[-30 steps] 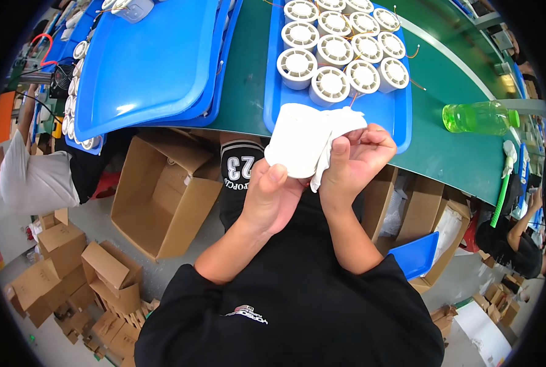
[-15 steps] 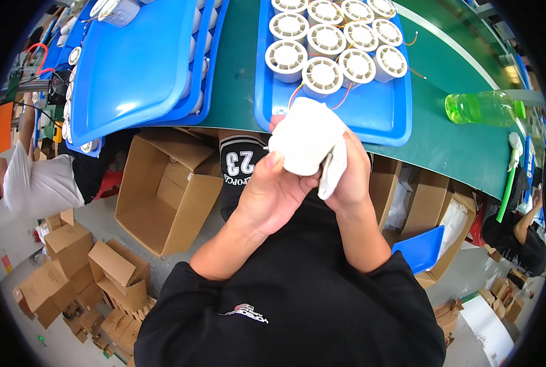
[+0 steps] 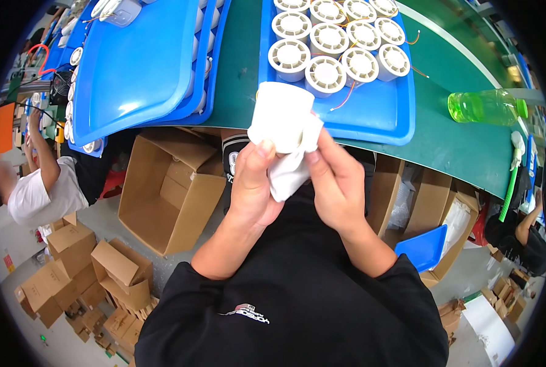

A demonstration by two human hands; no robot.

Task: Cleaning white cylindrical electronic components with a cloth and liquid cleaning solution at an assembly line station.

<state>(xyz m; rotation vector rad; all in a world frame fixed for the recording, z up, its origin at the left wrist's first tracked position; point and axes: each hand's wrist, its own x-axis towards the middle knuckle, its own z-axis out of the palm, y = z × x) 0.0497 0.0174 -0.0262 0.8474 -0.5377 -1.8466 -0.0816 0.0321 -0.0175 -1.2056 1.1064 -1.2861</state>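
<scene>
Just off the near edge of the bench I hold up a white cylindrical housing [image 3: 280, 115], its smooth side towards me. My left hand [image 3: 253, 183] is closed around its lower part, thumb pressed on the near side. A white cloth [image 3: 289, 174] hangs beneath the housing and folds up against its right side. The fingers of my right hand [image 3: 339, 183] pinch that cloth at the housing's lower right. Behind them, a blue tray [image 3: 377, 116] carries several similar white housings [image 3: 325, 74] with slotted round tops and thin coloured wires.
Stacked blue trays [image 3: 132, 67] stand at the left of the green bench [image 3: 239, 73]. A green bottle [image 3: 484, 107] lies on its right side. Open cardboard boxes [image 3: 169, 189] sit under the bench. A person in a white shirt [image 3: 49, 189] works at far left.
The housing has moved left and tipped more upright. My right hand has drawn back from around it and now grips the cloth at its side. The person at left has raised an arm.
</scene>
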